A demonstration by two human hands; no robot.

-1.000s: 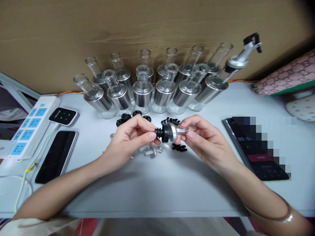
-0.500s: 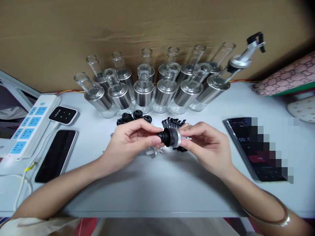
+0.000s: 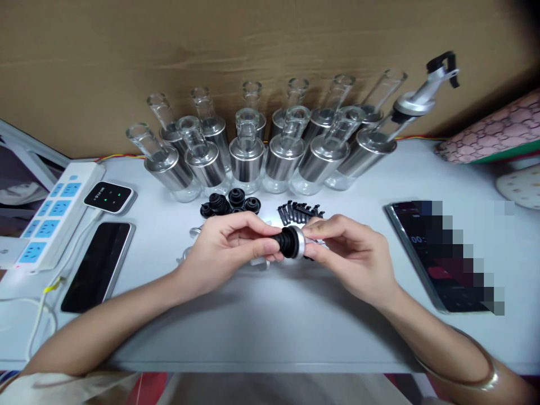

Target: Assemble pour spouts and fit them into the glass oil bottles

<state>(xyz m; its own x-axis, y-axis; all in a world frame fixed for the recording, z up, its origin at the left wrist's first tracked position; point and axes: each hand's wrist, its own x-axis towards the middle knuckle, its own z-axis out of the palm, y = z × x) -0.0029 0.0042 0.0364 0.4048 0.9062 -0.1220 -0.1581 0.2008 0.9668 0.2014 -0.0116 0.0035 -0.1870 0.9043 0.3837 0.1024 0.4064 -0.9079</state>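
Observation:
Between my hands, over the middle of the desk, a black ribbed stopper [image 3: 287, 242] meets a silver pourer spout [image 3: 301, 243]. My left hand [image 3: 230, 244] pinches the stopper's narrow end between thumb and fingers. From the other side, my right hand [image 3: 352, 247] grips the spout, whose narrow part is mostly hidden by the fingers. Black stoppers [image 3: 230, 202] lie in a group behind my left hand. Small black levers [image 3: 297, 212] lie in a row behind my right hand. Other silver spouts [image 3: 260, 263] show partly beneath my left hand.
Two rows of glass bottles with steel sleeves [image 3: 247, 160] stand along the cardboard [image 3: 270, 39]. One at the right carries a fitted pourer [image 3: 426, 98]. A power strip [image 3: 54, 214], a small Wi-Fi device [image 3: 110, 197] and a phone [image 3: 98, 267] lie left; another phone [image 3: 430, 259] lies right.
The silver spout's rim now sits further over the stopper, with less of its dark inside showing. My right hand has shifted slightly left and down.

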